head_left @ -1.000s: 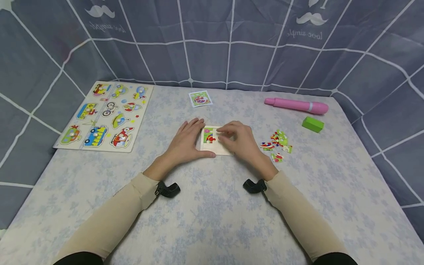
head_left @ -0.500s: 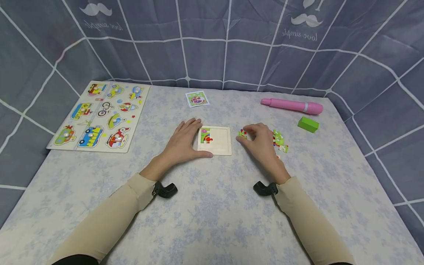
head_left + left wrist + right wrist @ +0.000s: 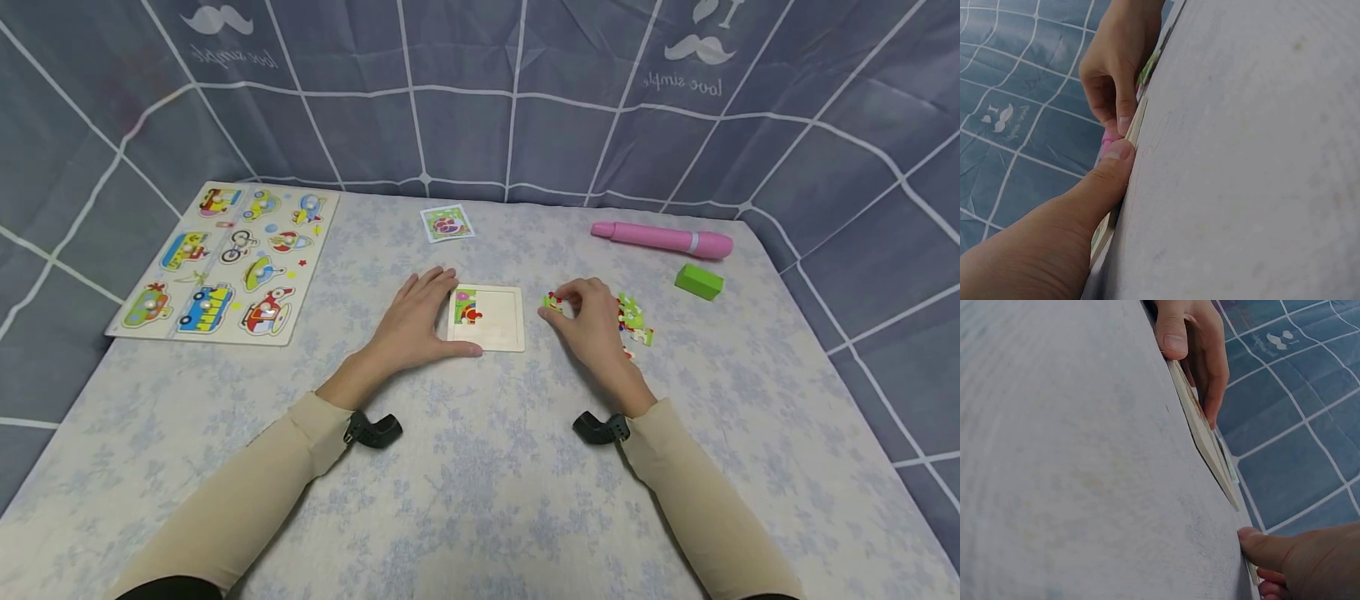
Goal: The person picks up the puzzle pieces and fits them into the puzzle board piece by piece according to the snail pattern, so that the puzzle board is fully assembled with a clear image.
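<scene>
A small wooden puzzle tray (image 3: 501, 321) lies on the table, with joined pieces (image 3: 467, 307) in its upper left corner. My left hand (image 3: 420, 321) rests at its left side, fingers straight near the upper corner and thumb along the front edge. In the left wrist view that thumb (image 3: 1107, 178) touches the tray's rim. Right of the tray, my right hand (image 3: 588, 321) pinches a green and red puzzle piece (image 3: 552, 301) between thumb and fingers, low over the table. The right wrist view shows its thumb (image 3: 1266, 547) close to the tabletop. Several loose pieces (image 3: 632, 312) lie partly hidden behind this hand.
A picture card (image 3: 447, 223) lies behind the tray. A large vehicle peg puzzle board (image 3: 296, 275) sits at the back left. At the back right are a pink pen-shaped object (image 3: 660, 238) and a green block (image 3: 699, 282). A grey checked curtain (image 3: 472, 133) surrounds the table.
My right hand has moved right from over the tray to beside the loose pieces, where a piece shows at its fingertips. My left hand has stayed at the tray.
</scene>
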{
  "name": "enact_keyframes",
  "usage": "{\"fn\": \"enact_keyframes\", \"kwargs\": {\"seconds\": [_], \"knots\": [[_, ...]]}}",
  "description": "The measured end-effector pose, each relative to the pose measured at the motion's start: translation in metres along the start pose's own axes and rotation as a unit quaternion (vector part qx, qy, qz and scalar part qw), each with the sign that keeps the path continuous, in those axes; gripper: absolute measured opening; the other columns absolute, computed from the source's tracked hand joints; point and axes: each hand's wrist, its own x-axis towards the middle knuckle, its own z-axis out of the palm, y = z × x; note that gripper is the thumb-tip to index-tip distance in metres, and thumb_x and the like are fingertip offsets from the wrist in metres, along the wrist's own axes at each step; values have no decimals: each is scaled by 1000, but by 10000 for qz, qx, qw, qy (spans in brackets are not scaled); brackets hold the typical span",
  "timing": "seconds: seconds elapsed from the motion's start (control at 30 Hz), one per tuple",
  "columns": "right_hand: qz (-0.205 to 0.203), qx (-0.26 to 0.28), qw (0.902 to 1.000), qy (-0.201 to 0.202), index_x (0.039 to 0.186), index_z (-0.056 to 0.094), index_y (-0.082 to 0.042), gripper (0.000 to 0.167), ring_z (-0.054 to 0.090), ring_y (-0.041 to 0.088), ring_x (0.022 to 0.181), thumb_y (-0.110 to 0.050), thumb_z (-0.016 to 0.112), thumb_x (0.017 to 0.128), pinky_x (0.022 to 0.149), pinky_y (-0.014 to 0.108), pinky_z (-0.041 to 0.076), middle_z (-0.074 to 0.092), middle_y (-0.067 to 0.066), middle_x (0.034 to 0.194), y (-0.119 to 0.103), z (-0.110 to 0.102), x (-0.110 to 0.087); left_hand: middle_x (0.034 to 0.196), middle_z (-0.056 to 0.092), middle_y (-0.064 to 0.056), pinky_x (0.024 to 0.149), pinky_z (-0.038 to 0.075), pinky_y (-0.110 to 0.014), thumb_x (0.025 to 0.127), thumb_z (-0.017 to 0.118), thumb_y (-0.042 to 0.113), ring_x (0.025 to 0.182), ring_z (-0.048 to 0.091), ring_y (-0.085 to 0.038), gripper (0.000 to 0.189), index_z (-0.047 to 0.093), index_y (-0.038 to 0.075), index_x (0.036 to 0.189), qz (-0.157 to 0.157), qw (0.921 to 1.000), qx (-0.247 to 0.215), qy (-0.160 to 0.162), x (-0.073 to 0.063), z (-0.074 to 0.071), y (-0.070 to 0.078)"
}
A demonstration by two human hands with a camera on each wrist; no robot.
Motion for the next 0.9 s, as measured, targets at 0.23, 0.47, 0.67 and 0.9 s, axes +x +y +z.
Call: {"fn": "enact_keyframes", "kwargs": {"seconds": [0.23, 0.47, 0.67, 0.9], "knots": [[118, 400, 9991, -81, 121, 68, 4, 42, 62, 32, 96, -12, 87, 88, 81, 36, 49, 68, 20, 107, 0, 1, 1, 172, 34, -12, 137, 3, -45, 74, 86, 68, 164, 18, -27, 121, 37, 2, 162, -9, 10000, 32, -15, 0, -1, 0], [268, 825, 9962, 44, 120, 72, 0, 39, 68, 27, 94, -6, 88, 85, 77, 18, 55, 62, 17, 107, -1, 4, 0, 171, 34, -11, 137, 3, -44, 74, 86, 68, 164, 19, -27, 120, 37, 2, 162, -25, 10000, 37, -19, 1, 2, -1], [353, 926, 9950, 137, 118, 75, -3, 36, 71, 25, 93, -7, 88, 85, 74, 12, 54, 66, 15, 106, -2, 4, 0, 172, 34, -11, 137, 4, -45, 73, 87, 69, 164, 18, -26, 121, 37, 3, 162, -34, 10000, 20, -15, 1, 1, -1], [421, 1139, 9926, 59, 118, 75, -5, 33, 73, 24, 94, -9, 87, 87, 76, 17, 59, 75, 14, 103, -7, 4, -1, 172, 33, -11, 137, 4, -45, 73, 87, 68, 164, 18, -26, 121, 37, 3, 162, -39, 10000, 17, -10, 1, 1, -1]]}}
